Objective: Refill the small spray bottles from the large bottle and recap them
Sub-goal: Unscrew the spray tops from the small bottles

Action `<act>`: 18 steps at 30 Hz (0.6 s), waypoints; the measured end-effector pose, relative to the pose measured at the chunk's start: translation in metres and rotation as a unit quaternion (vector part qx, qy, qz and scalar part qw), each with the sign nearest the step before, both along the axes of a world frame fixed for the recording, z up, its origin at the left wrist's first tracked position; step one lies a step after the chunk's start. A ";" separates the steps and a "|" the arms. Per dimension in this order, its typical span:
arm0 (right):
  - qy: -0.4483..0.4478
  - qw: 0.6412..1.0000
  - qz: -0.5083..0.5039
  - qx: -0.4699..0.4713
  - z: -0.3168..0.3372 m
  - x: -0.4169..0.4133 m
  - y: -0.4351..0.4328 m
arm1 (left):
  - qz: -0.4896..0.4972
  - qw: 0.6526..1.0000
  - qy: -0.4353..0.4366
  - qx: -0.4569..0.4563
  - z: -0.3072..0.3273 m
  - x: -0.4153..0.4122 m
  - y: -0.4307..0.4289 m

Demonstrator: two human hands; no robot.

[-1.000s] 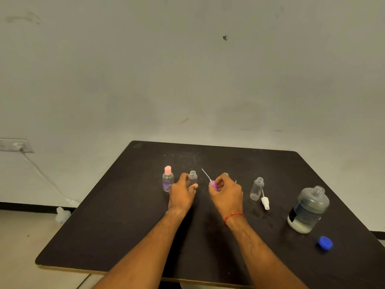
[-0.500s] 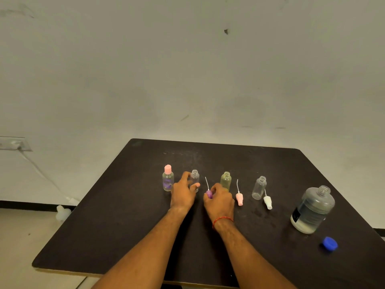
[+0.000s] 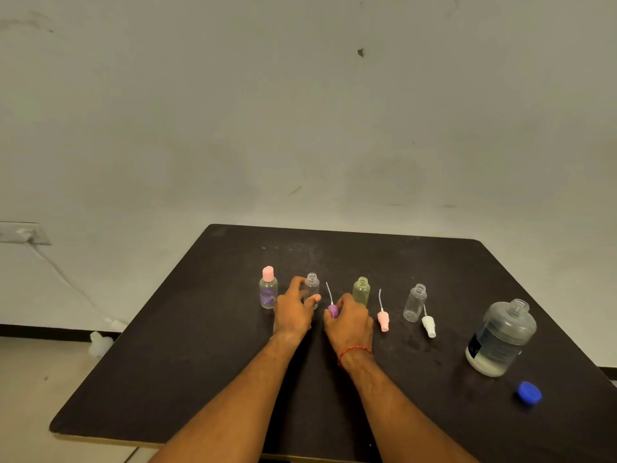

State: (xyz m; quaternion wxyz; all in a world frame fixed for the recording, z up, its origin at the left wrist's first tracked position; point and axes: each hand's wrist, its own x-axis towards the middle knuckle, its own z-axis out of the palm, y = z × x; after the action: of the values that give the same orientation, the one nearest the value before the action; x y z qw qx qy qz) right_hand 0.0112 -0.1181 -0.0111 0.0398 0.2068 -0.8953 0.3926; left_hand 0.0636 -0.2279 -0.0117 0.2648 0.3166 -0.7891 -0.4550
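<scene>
Closest to me, by the near right corner of the table (image 3: 200, 379), the blue cap (image 3: 530, 392) lies on its own, and just beyond it along the right edge the large bottle (image 3: 500, 339) stands upright with its neck open and clear liquid low in it. Now to the middle of the table, where both my arms reach in. My right hand (image 3: 350, 324), red thread (image 3: 354, 352) at the wrist, has its fingertips pinched on the purple spray head (image 3: 333, 310), dip tube pointing up and away; whether the head sits on the table or is just off it, I can't quite tell from here. My left hand (image 3: 293, 312) is right beside it, thumb and fingers curled round the uncapped clear bottle (image 3: 312, 289). To the right, the pink spray head (image 3: 383, 320) and the white spray head (image 3: 429, 325) lie flat, tubes pointing toward the far edge. Behind them stands the row: the pink-capped bottle (image 3: 268, 292) at the left end, then the one I hold, then the yellow-green bottle (image 3: 361, 290) just beyond my right knuckles, then the second clear bottle (image 3: 415, 302) touching the white head's tube, both with open necks.
</scene>
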 end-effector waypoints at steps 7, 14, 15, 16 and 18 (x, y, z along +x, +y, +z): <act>0.008 1.000 0.010 0.007 -0.001 0.000 0.000 | 0.007 1.000 0.010 0.006 -0.002 0.005 0.001; 0.020 1.000 0.012 0.002 -0.001 0.003 0.001 | 0.030 0.999 0.022 -0.019 -0.004 0.017 0.005; 0.018 1.000 0.013 0.002 0.000 0.004 0.001 | 0.032 0.999 0.026 -0.019 -0.005 0.019 0.005; 0.017 1.000 0.015 0.001 0.000 0.005 0.001 | 0.035 0.999 0.026 -0.019 -0.006 0.021 0.005; 0.016 1.000 0.015 -0.002 0.001 0.007 0.001 | 0.041 0.998 0.030 -0.022 -0.004 0.027 0.006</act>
State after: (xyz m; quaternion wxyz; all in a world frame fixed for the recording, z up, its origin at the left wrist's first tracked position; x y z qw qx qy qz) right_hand 0.0184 -0.1170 -0.0098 0.0483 0.2263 -0.8905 0.3917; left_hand 0.0909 -0.2216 -0.0160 0.3134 0.3290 -0.7772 -0.4352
